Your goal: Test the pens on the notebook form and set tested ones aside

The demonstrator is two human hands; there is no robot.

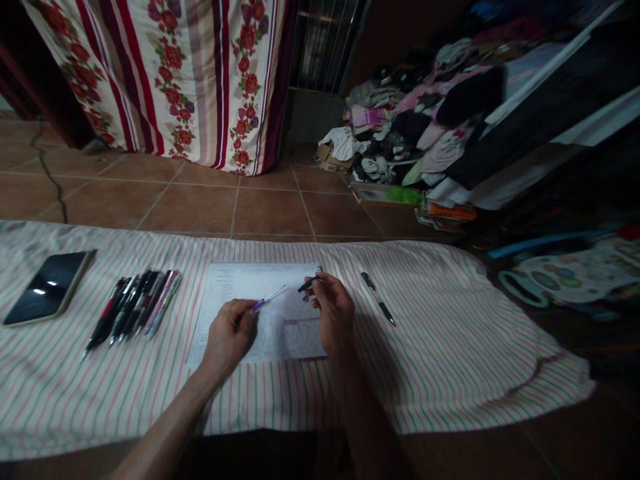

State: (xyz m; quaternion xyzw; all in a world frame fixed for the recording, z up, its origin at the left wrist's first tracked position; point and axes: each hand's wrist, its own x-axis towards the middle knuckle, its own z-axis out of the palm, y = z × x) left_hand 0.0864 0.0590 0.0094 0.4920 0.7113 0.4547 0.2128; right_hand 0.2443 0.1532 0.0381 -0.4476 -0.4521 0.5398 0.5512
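While your hands hover over the paper (230,287):
Left hand (227,337): grasps clear pen (270,295), long axis slanting toward your right grip.
Right hand (334,310): pinches small black piece (310,283), just off that pen's tip.

The left hand (227,337) is pinching a clear purple-tipped pen (263,301) over white paper (235,287); the right hand's (334,313) fingers are gripping a black pen cap (307,285).

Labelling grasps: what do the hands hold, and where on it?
The left hand holds a clear pen by its purple grip; right hand pinches a dark pen by one end.
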